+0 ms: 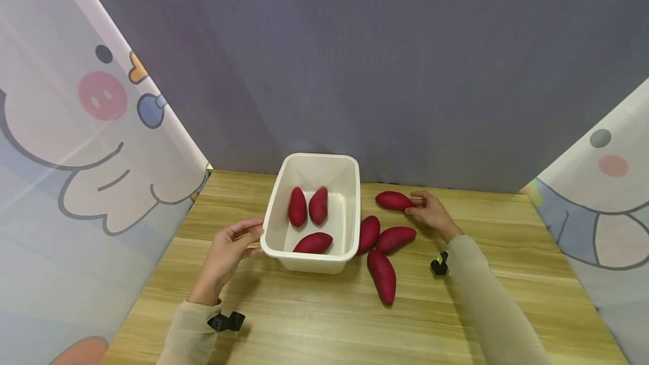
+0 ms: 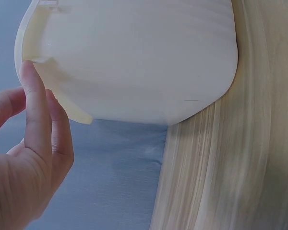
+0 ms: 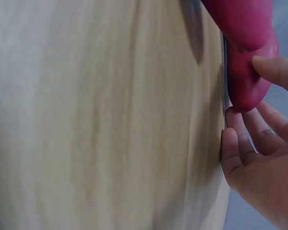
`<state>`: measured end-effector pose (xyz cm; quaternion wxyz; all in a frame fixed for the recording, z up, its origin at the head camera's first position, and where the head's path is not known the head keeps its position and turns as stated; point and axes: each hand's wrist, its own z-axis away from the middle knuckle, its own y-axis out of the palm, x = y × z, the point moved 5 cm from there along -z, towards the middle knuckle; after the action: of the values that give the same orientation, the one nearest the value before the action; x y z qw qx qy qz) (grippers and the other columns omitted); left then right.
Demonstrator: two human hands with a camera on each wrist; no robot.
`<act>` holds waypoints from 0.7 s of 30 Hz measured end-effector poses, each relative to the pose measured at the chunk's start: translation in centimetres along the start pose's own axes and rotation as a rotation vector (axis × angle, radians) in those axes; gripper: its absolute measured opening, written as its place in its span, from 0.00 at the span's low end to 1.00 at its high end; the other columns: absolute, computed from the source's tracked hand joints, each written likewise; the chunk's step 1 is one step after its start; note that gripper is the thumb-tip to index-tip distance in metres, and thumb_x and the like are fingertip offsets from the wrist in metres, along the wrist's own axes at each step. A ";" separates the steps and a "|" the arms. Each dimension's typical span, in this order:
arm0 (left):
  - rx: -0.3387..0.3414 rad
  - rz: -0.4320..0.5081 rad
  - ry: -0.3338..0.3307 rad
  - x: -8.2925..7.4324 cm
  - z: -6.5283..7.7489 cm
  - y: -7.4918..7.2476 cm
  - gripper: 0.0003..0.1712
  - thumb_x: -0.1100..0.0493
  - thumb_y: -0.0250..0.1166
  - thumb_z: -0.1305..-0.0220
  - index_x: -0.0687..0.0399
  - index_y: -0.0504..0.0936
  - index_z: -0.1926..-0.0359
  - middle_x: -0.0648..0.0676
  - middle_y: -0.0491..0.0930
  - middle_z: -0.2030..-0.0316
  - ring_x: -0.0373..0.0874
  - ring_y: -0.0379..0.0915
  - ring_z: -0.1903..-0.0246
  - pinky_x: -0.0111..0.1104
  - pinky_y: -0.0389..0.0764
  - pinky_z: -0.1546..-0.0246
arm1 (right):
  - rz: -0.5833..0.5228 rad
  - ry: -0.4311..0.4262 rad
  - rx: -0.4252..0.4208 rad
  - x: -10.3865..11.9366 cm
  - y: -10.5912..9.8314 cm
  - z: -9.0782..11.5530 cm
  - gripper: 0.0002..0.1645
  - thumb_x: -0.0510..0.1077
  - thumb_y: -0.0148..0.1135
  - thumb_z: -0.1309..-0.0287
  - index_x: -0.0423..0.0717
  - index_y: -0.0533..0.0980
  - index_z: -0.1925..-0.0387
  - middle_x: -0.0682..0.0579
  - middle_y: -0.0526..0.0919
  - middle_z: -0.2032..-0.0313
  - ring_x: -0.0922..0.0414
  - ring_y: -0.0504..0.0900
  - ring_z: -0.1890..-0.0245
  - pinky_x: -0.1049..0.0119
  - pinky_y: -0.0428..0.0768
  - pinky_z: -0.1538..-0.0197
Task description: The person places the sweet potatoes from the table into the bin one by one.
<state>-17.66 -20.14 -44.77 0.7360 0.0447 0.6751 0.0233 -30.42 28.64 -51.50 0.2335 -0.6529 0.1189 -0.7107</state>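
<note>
A white plastic bin [image 1: 309, 262] stands on the table with three red sweet potatoes [image 1: 297, 207] inside. My left hand [image 1: 229, 252] holds the bin's left rim, thumb on the edge and fingers under it. In the left wrist view a fingertip meets the underside of the rim [image 2: 20, 43]. At the back, right of the bin, my right hand [image 1: 430, 212] has thumb and fingers around the right end of a sweet potato [image 1: 393, 201]. The right wrist view shows the thumb against this sweet potato [image 3: 252, 86], with fingertips right at its end.
Three more sweet potatoes [image 1: 382, 276] lie close together right of the bin, one partly hidden by its wall. A grey panel [image 1: 385, 72] rises behind the wooden table [image 1: 304, 320]. Cartoon-printed curtains [image 1: 45, 196] hang on both sides.
</note>
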 end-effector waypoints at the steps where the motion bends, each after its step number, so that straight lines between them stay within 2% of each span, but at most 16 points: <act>1: 0.001 -0.001 -0.001 0.0 0.0 0.0 0.24 0.66 0.67 0.33 0.76 0.75 0.40 0.61 0.80 0.53 0.47 0.81 0.58 0.36 0.89 0.60 | -0.003 -0.002 -0.004 0.0 0.0 0.1 0.39 0.41 0.66 0.34 0.31 0.60 0.30 0.28 0.69 0.36 0.36 0.69 0.36 0.51 0.74 0.37; 4: 0.000 -0.003 -0.003 -0.1 0.0 0.1 0.24 0.66 0.67 0.33 0.76 0.74 0.40 0.63 0.80 0.53 0.47 0.81 0.58 0.36 0.89 0.60 | -0.039 -0.001 -0.023 0.0 -0.2 0.5 0.40 0.43 0.66 0.34 0.31 0.60 0.29 0.28 0.70 0.36 0.36 0.69 0.35 0.50 0.74 0.36; 7: 0.001 -0.008 -0.005 -0.2 0.1 0.0 0.24 0.65 0.67 0.33 0.76 0.75 0.40 0.62 0.80 0.52 0.47 0.81 0.58 0.36 0.89 0.60 | -0.119 0.002 -0.033 0.4 -0.3 1.1 0.40 0.42 0.66 0.34 0.30 0.59 0.29 0.27 0.69 0.36 0.36 0.69 0.35 0.60 0.79 0.42; 11: 0.000 -0.011 -0.006 -0.2 0.1 0.1 0.24 0.64 0.67 0.33 0.75 0.75 0.40 0.61 0.80 0.53 0.48 0.81 0.58 0.36 0.89 0.60 | -0.225 0.024 -0.068 0.3 -0.2 1.6 0.40 0.42 0.67 0.35 0.29 0.60 0.30 0.26 0.68 0.36 0.48 0.76 0.42 0.74 0.81 0.52; 14: -0.001 -0.010 -0.008 -0.2 0.1 0.1 0.24 0.64 0.68 0.33 0.75 0.75 0.40 0.60 0.80 0.53 0.49 0.81 0.58 0.36 0.89 0.60 | -0.293 0.036 -0.095 -0.2 0.0 1.6 0.40 0.42 0.67 0.34 0.28 0.61 0.30 0.27 0.70 0.38 0.63 0.79 0.52 0.72 0.82 0.51; 16: -0.004 -0.006 -0.012 -0.2 0.2 0.1 0.24 0.65 0.68 0.33 0.74 0.75 0.41 0.60 0.80 0.53 0.49 0.81 0.58 0.36 0.89 0.60 | -0.355 0.043 -0.101 -0.1 0.2 1.7 0.39 0.41 0.66 0.34 0.27 0.60 0.31 0.30 0.72 0.42 0.66 0.80 0.58 0.70 0.84 0.51; 21: -0.006 -0.011 -0.016 -0.2 0.1 0.1 0.24 0.64 0.68 0.33 0.75 0.75 0.41 0.61 0.80 0.53 0.48 0.81 0.58 0.36 0.89 0.60 | -0.503 0.055 -0.079 0.6 0.3 2.0 0.39 0.38 0.64 0.33 0.26 0.57 0.30 0.48 0.79 0.54 0.59 0.85 0.60 0.62 0.86 0.49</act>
<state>-17.53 -20.09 -44.56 0.7418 0.0390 0.6692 0.0211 -28.45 28.38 -50.93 0.0202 -0.6511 -0.0132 -0.7586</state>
